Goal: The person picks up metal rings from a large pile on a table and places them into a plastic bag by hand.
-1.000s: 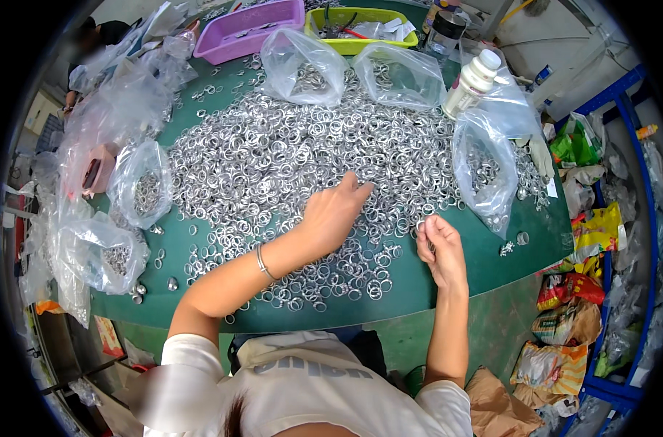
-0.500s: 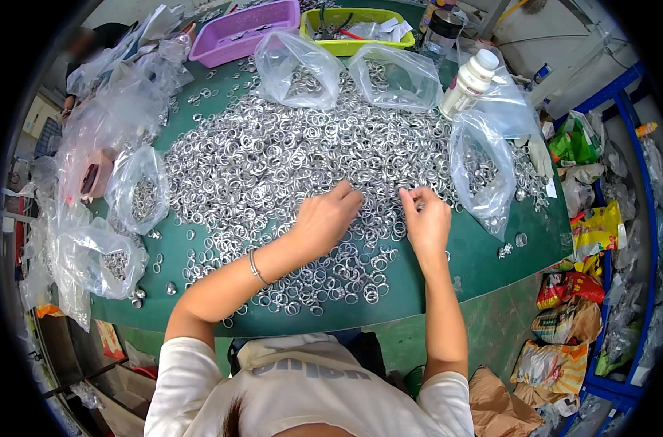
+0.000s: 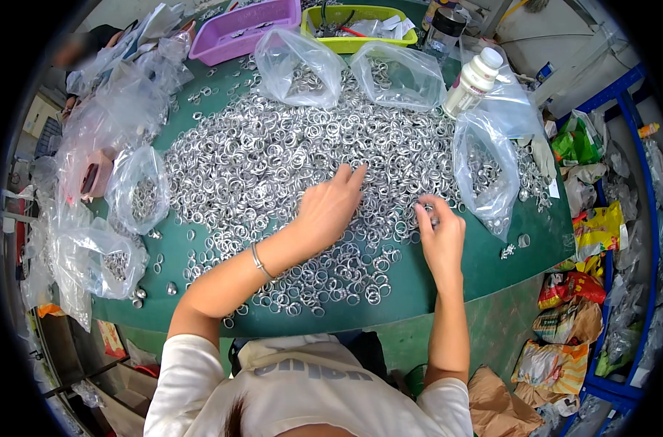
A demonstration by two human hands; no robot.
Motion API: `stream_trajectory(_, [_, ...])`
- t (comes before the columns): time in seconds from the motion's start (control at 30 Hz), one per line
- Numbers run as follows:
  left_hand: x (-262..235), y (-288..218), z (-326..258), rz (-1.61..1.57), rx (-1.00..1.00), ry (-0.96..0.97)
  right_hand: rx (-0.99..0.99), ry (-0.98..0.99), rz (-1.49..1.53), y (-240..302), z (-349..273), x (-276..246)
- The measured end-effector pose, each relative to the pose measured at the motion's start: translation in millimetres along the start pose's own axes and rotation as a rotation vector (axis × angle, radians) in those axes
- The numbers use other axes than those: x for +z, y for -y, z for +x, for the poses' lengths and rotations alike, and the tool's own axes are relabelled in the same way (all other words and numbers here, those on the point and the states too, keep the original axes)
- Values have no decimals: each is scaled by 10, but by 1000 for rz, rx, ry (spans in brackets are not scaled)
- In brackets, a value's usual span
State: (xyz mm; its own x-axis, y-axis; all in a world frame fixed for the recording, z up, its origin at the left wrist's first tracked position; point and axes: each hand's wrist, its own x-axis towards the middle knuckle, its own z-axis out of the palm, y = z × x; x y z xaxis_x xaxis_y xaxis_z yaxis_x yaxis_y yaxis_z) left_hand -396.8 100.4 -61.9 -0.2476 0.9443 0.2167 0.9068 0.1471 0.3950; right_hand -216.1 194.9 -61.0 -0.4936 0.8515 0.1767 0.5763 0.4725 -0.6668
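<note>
A broad pile of silver metal rings (image 3: pixel 273 146) covers the middle of the green table. My left hand (image 3: pixel 331 204) lies over the pile's near part, two fingers stretched out and apart on the rings. Its wrist wears a bangle (image 3: pixel 258 260). To the right, my right hand (image 3: pixel 444 237) hovers at the pile's edge with thumb and forefinger brought close together in a pinch; whatever is between the tips is too small to make out. Looser rings (image 3: pixel 331 280) lie scattered between my forearms.
Clear plastic bags with rings stand around the pile: one at the right (image 3: pixel 484 171), one at the left (image 3: pixel 138 193), others behind. A white bottle (image 3: pixel 473 84) stands back right. Purple (image 3: pixel 222 36) and lime-green (image 3: pixel 339 45) trays sit at the far edge. Another person (image 3: pixel 102 36) is far left.
My left hand's fingers have stretched out and moved forward over the rings. My right hand has shifted slightly right and toward me, still pinched.
</note>
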Motion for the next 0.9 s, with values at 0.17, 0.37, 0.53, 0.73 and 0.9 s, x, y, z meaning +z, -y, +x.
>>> stream_trajectory(0.17, [99,-22,98,112,41,94,-138,27,-313,-36,160,293])
stream_trajectory(0.37, [91,21,-133,66,89,82,-224,184,-280,48,-173,191])
stream_trajectory(0.53, [56,-43,-354,-25,191,126,-121,123,-91,13,-245,55])
stream_trajectory(0.73, [46,-56,-366,-135,101,6,37,-9,-100,-6,-41,-122])
stream_trajectory(0.9, [92,-103,-451,-54,70,160,-112,29,-259,-27,-136,33])
